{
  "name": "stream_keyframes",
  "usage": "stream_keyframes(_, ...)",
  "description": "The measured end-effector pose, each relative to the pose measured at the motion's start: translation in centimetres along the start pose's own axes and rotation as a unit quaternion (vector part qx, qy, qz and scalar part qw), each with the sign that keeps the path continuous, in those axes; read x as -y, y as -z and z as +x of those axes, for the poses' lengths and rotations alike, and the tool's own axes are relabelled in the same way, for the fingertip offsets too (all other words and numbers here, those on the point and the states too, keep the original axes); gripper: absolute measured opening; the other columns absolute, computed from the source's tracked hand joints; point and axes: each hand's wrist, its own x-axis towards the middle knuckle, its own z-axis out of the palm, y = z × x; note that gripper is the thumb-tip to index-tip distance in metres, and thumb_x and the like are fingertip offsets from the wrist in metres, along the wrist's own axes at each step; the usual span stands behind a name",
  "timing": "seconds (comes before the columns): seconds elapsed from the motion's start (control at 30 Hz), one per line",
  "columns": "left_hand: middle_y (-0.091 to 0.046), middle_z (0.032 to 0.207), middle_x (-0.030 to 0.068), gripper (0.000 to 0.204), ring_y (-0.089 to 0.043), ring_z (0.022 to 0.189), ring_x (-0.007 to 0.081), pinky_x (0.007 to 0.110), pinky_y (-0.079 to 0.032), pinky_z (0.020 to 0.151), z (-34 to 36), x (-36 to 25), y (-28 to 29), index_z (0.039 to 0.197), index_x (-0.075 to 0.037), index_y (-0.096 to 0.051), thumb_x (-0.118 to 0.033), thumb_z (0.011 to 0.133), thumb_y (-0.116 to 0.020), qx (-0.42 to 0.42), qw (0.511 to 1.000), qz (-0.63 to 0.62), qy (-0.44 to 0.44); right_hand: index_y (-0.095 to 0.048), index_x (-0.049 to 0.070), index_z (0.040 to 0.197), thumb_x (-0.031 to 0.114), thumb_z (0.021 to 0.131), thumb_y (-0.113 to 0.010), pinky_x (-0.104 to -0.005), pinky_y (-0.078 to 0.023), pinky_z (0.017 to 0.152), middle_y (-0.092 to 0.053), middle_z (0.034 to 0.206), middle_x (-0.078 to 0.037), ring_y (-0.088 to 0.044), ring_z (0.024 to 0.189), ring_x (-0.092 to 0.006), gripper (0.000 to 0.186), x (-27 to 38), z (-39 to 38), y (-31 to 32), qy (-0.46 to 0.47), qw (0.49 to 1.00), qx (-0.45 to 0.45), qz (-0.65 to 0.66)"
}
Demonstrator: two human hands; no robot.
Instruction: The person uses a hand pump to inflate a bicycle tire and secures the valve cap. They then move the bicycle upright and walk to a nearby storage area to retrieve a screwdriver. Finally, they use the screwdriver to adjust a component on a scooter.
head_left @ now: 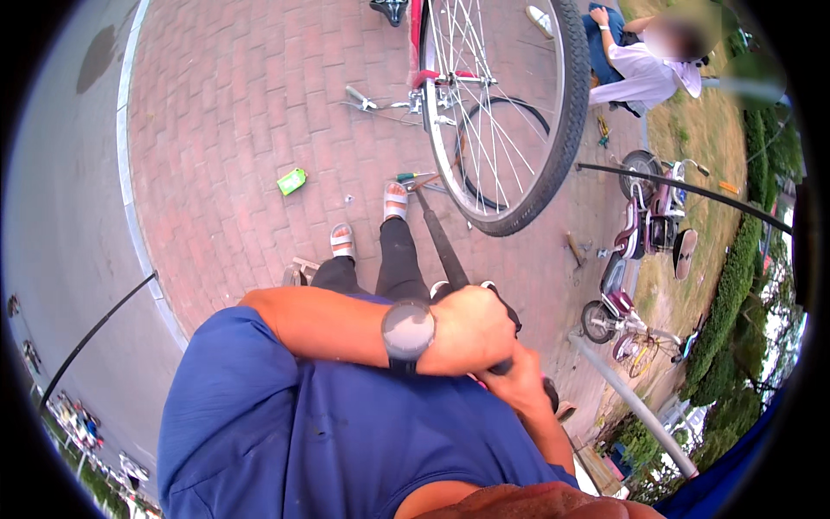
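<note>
My left hand [471,333], below a watch, is closed on a long dark bar [441,242], which runs down to beside my sandalled foot. Just below it my right hand [517,381] is closed on the same bar's end. Beyond the bar a bicycle wheel [562,104] with silver spokes sits on a red frame [415,30]. A black loop [467,173], like a tube or tyre, lies under the wheel. Small tools [411,176] lie near the bar's far end.
A green packet [291,181] and a hammer-like tool [575,251] lie on the brick paving [216,104]. A person in a light top [644,78] is at the upper right. Scooters [648,216] and a grey pole [622,389] stand right. A curb [128,156] borders the road.
</note>
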Motion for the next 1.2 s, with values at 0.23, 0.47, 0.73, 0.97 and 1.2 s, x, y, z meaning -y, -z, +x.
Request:
stream_keyframes(0.23, -0.069, 0.073, 0.0111, 0.013, -0.07, 0.074, 0.0325, 0.043, -0.056, 0.068, -0.3, 24.5, -19.2, 0.078, -0.014, -0.072, -0.021, 0.067, -0.073, 0.031, 0.966, 0.056, 0.249, -0.051, 0.018, 0.14, 0.049, 0.075, -0.076, -0.05, -0.052, 0.08, -0.07, 0.097, -0.024, -0.066, 0.095, -0.0438, 0.077, -17.4, 22.8, -11.6, -0.032, 0.99, 0.049, -0.129)
stream_keyframes(0.47, -0.07, 0.078, 0.011, 0.019, -0.069, 0.079, 0.0328, 0.044, -0.055, 0.069, 0.4, 28.9, -22.4, 0.086, -0.014, -0.072, -0.023, 0.069, -0.074, 0.006, 0.937, -0.016, 0.348, -0.058, 0.008, 0.124, 0.032, 0.073, -0.081, -0.0446, -0.05, 0.083, -0.069, 0.099, -0.022, -0.065, 0.1, -0.039, 0.061, -25.1, 30.5, -12.4, 0.056, 0.992, 0.098, -0.05)
stream_keyframes(0.73, -0.07, 0.077, 0.0144, 0.02, -0.069, 0.076, 0.0343, 0.045, -0.055, 0.067, 0.0, 18.1, -15.0, 0.08, -0.009, -0.072, -0.02, 0.063, -0.077, 0.02, 0.971, -0.002, 0.239, -0.059, 0.01, 0.132, 0.036, 0.071, -0.082, -0.0453, -0.051, 0.088, -0.069, 0.105, -0.023, -0.065, 0.104, -0.041, 0.07, -13.5, 18.2, -6.3, 0.0, 0.981, 0.065, -0.183)
stream_keyframes(0.97, -0.069, 0.07, 0.0123, 0.014, -0.07, 0.069, 0.0307, 0.042, -0.055, 0.061, 1.6, 2.0, -1.4, 0.072, -0.007, -0.072, -0.018, 0.065, -0.075, -0.033, 0.998, -0.01, 0.049, -0.069, -0.002, 0.104, 0.014, 0.071, -0.085, -0.0321, -0.054, 0.07, -0.073, 0.09, -0.012, -0.067, 0.078, -0.0141, 0.041, 0.8, 2.8, 2.6, -0.114, 0.992, 0.021, -0.043)
stream_keyframes(1.2, -0.067, 0.067, 0.011, 0.01, -0.067, 0.062, 0.0312, 0.041, -0.054, 0.057, 0.8, 8.5, -7.9, 0.069, -0.009, -0.07, -0.017, 0.063, -0.072, -0.122, 0.989, -0.018, 0.078, -0.062, 0.006, 0.124, 0.032, 0.074, -0.082, -0.0399, -0.055, 0.078, -0.072, 0.094, -0.02, -0.071, 0.091, -0.0325, 0.06, -7.2, 8.7, -2.2, -0.019, 0.994, 0.037, -0.103)
